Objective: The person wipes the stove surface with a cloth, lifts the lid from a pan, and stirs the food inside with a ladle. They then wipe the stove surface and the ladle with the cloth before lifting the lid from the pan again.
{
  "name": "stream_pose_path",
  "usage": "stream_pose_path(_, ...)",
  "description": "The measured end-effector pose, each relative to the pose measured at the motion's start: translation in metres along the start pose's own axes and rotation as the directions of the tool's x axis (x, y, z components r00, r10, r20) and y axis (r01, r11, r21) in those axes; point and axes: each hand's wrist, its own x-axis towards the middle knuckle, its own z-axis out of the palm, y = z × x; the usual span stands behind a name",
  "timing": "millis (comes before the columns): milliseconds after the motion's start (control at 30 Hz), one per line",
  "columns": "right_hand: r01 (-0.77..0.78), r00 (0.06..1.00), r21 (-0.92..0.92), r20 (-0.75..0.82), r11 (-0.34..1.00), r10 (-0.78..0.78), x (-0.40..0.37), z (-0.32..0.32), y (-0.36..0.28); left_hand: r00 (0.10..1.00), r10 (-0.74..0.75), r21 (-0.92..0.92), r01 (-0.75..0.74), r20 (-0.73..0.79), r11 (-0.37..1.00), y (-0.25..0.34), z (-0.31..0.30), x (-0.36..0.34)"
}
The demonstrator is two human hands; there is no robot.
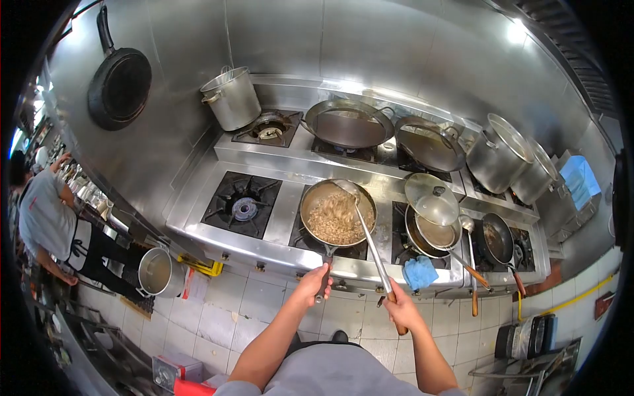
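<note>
My left hand point(313, 285) is closed round the handle of a frying pan point(306, 216) on a front burner. Inside the pan lies a heap of small brown chopped pieces point(328, 224), perhaps minced meat. My right hand point(403, 310) grips the wooden end of a long metal ladle point(374, 251). The ladle's head rests over the far side of the pan, among the pieces, some blurred by motion.
Right of the pan are a pot with a glass lid point(431, 198), a blue cloth point(420, 272), another ladle point(471, 257) and a black pan point(495, 239). Woks point(350, 123) and stockpots point(498, 155) line the back. A person point(49, 211) stands at left near a large pot point(158, 272).
</note>
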Motion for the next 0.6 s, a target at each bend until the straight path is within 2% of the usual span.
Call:
stream_pose_path(67,0.019,0.998,-0.070,-0.052,0.997,-0.023,0.023,0.001,0.002,1.000,0.010,0.000,-0.010,0.006,1.000,-0.001,-0.001,0.000)
stream_pose_path(133,-0.011,0.991,-0.257,-0.131,0.966,-0.023,0.047,-0.001,0.000,1.000,0.001,-0.001,-0.001,0.001,1.000,-0.002,-0.001,0.001)
stream_pose_path(167,-0.012,0.991,-0.256,-0.132,0.967,-0.022,0.057,0.000,0.004,1.000,-0.004,-0.004,0.004,-0.002,1.000,-0.001,-0.001,0.001)
stream_pose_path(233,-0.111,0.993,-0.078,-0.055,0.991,0.107,0.069,0.005,0.001,1.000,-0.008,0.000,0.008,-0.002,1.000,-0.001,-0.001,0.002)
stream_pose_path(267,-0.112,0.993,-0.078,-0.053,0.991,0.108,0.067,0.002,0.000,1.000,-0.010,0.006,0.010,-0.002,1.000,-0.001,-0.002,0.002)
stream_pose_path(333,-0.064,0.992,-0.239,0.090,0.969,0.087,0.045,-0.005,-0.032,1.000,-0.012,0.008,0.012,-0.008,1.000,0.001,-0.003,0.002)
stream_pose_path(367,-0.064,0.992,-0.240,0.089,0.969,0.087,0.037,-0.011,-0.029,1.000,-0.015,0.010,0.015,-0.011,1.000,0.001,-0.002,0.003)
stream_pose_path(400,0.058,0.998,-0.450,0.059,0.891,-0.035,0.028,-0.021,-0.020,1.000,-0.015,0.007,0.015,-0.009,1.000,0.001,-0.003,0.003)
stream_pose_path(433,0.160,0.985,-0.640,0.059,0.752,-0.160,0.019,-0.029,-0.018,1.000,-0.005,0.012,0.005,-0.005,1.000,0.000,-0.004,0.003)
stream_pose_path(567,0.100,0.995,-0.645,0.057,0.757,-0.083,-0.036,-0.047,-0.043,1.000,0.000,0.017,0.000,0.008,1.000,-0.001,-0.005,0.001)
stream_pose_path(600,0.070,0.996,-0.649,0.093,0.758,-0.012,-0.045,-0.050,-0.046,1.000,-0.003,0.022,0.003,0.010,1.000,-0.001,-0.006,0.002)
